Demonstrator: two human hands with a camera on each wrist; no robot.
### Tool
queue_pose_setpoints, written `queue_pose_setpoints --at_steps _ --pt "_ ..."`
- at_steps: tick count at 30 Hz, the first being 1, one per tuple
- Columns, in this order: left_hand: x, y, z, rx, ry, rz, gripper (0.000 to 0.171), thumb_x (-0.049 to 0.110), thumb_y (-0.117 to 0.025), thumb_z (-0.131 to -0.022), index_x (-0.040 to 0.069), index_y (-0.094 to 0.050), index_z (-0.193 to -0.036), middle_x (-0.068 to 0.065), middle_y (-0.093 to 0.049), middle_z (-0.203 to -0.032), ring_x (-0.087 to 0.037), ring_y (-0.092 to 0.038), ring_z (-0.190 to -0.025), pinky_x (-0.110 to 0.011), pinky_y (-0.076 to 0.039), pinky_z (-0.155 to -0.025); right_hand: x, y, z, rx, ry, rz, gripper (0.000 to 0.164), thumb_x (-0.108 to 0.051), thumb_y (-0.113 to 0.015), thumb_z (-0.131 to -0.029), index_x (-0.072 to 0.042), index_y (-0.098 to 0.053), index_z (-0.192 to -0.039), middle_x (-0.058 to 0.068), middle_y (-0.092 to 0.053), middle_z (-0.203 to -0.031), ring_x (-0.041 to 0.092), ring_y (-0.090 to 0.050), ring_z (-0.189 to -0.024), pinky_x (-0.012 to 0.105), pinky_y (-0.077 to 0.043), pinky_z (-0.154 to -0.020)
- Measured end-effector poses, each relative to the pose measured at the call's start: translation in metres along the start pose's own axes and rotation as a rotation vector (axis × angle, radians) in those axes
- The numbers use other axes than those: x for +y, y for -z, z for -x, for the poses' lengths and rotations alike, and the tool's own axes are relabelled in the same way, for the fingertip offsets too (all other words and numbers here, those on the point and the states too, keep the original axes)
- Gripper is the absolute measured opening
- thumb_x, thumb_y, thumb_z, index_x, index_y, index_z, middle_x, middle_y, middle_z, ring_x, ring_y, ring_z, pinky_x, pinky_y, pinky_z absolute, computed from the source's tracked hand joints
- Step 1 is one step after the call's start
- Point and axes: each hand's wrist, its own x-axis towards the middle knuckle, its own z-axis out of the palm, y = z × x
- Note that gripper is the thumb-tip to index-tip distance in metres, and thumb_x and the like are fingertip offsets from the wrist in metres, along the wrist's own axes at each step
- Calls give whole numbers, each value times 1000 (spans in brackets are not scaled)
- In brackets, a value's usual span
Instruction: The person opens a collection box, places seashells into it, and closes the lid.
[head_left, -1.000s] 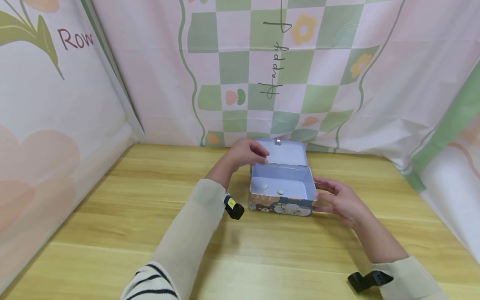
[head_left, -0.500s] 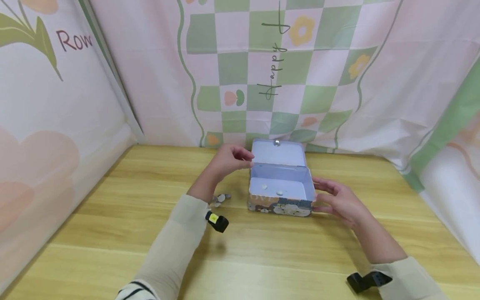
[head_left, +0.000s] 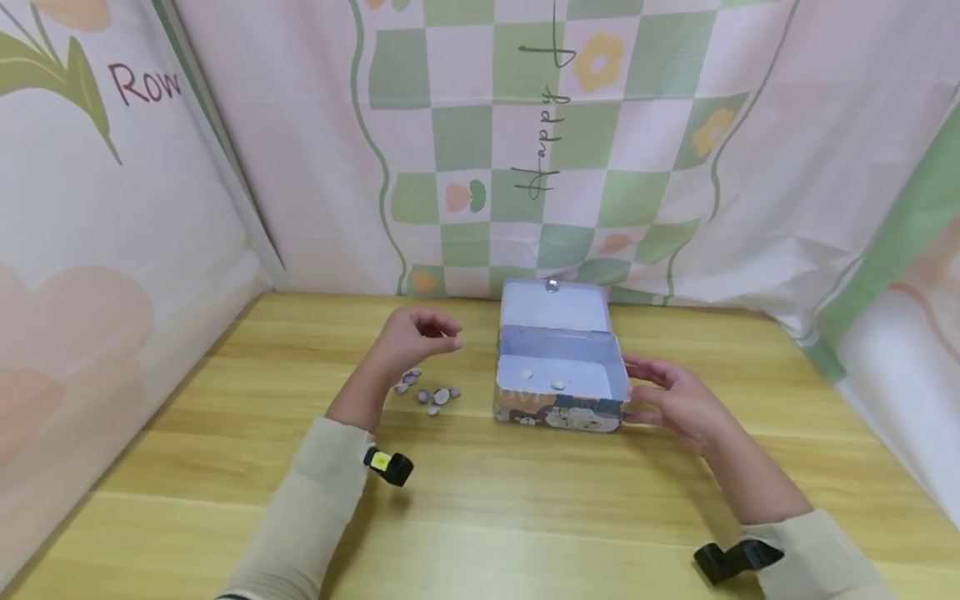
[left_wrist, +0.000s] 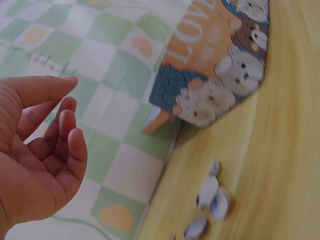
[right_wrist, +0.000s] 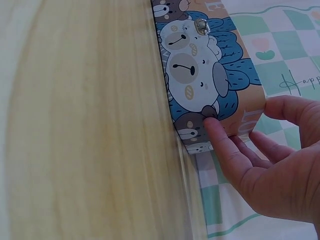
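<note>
The loose shells [head_left: 441,397] are scattered on the bench [head_left: 480,517], on the near side of the left grip [head_left: 416,337], the closer one, and left of the open box [head_left: 558,408], laid crosswise. The left grip is raised, fingers loosely bent, nothing visibly held; the right grip [head_left: 678,408] is rested, fingers extended, against the box's right end.

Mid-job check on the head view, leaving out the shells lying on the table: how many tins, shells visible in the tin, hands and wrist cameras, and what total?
Tin: 1
Shells visible in it: 2
Left hand and right hand: 2
Wrist cameras: 2
Total: 7
</note>
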Motion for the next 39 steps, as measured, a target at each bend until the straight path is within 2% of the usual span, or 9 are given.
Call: queue_pose_setpoints --at_steps 2,7,15,21,24,29,39 --pt "-3 4 3 11 10 3 14 11 -76 -85 7 -72 -98 -8 -67 -97 -22 -59 -87 -32 -52 -75 0 0 0 3 2 2 64 4 -50 -95 11 -17 -149 35 -23 -150 24 -62 -104 42 -56 -83" --pt "-12 13 12 30 22 7 18 11 -77 -84 5 -71 -100 -8 -65 -97 -23 -56 -90 -31 -51 -75 -2 -1 1 12 2 0 66 4 -52 -94 12 -18 -149 36 -23 -149 25 -62 -105 43 -55 -83" --pt "-24 27 22 11 33 -26 25 12 -77 -84 4 -69 -106 -17 -61 -109 -24 -54 -96 -29 -50 -76 -2 -1 0 21 3 7 65 2 -53 -95 11 -18 -149 35 -22 -150 21 -63 -103 42 -56 -82" --pt "-34 40 29 15 73 -58 27 11 -77 -84 6 -68 -110 -17 -59 -113 -24 -52 -99 -31 -49 -79 -1 -2 1 24 -2 -1 66 3 -53 -94 11 -17 -149 35 -22 -150 18 -63 -101 41 -56 -82" --pt "-40 46 33 19 96 -67 30 10 -76 -84 3 -67 -112 -20 -59 -116 -24 -52 -99 -31 -49 -80 -1 -2 1 20 0 -4 65 4 -52 -95 11 -17 -149 35 -22 -150 19 -63 -101 42 -56 -82" --pt "-48 52 38 19 117 -72 35 8 -74 -85 -3 -63 -116 -22 -59 -116 -24 -53 -98 -29 -49 -80 -1 -3 1 24 -2 -4 65 5 -52 -94 11 -18 -149 35 -22 -150 21 -63 -101 41 -56 -82" --pt "-58 60 42 21 160 -93 35 5 -76 -82 -4 -65 -114 -23 -58 -109 -22 -52 -91 -28 -48 -76 -2 -2 2 32 -16 0 65 4 -53 -94 10 -19 -149 34 -23 -150 27 -62 -105 42 -55 -83"
